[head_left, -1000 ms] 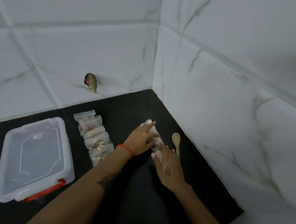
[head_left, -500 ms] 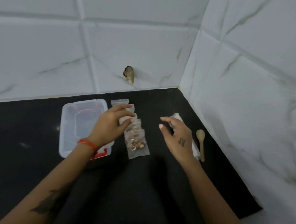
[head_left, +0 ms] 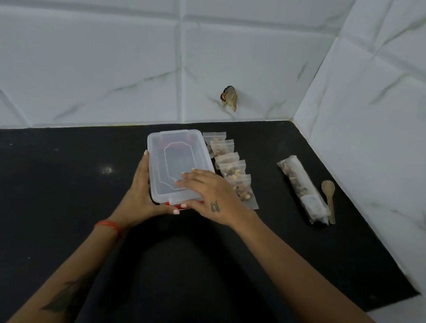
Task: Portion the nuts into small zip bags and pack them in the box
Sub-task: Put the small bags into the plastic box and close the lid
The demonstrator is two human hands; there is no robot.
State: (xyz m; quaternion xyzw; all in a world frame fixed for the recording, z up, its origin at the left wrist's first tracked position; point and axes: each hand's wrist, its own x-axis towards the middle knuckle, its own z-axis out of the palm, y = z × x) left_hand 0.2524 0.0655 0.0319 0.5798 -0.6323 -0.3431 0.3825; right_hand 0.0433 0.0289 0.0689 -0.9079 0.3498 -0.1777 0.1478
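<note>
We take the portioning to be finished and the packing about to start: the filled zip bags point(head_left: 231, 167) lie in an overlapping row just beside the right edge of the box point(head_left: 177, 163), and the box, a clear plastic container, sits shut under its lid on the black counter point(head_left: 57, 190). Our left hand point(head_left: 141, 194) lies along the box's left side with fingers straight against the wall and the thumb hooked round the near end by the red latch point(head_left: 177, 206); our right hand point(head_left: 210, 193) rests flat on the near part of the lid, fingers extended, gripping nothing. Next, we judge, the near latch must be freed and the lid lifted off while the base is steadied, before any bag can go in. The box's long axis runs from the near latch away towards the tiled wall, leaning slightly left, and the row of bags runs nearly parallel to it. Well to the right of the box, the rolled nut packet point(head_left: 301, 190) and wooden spoon point(head_left: 328, 199) lie side by side.
</note>
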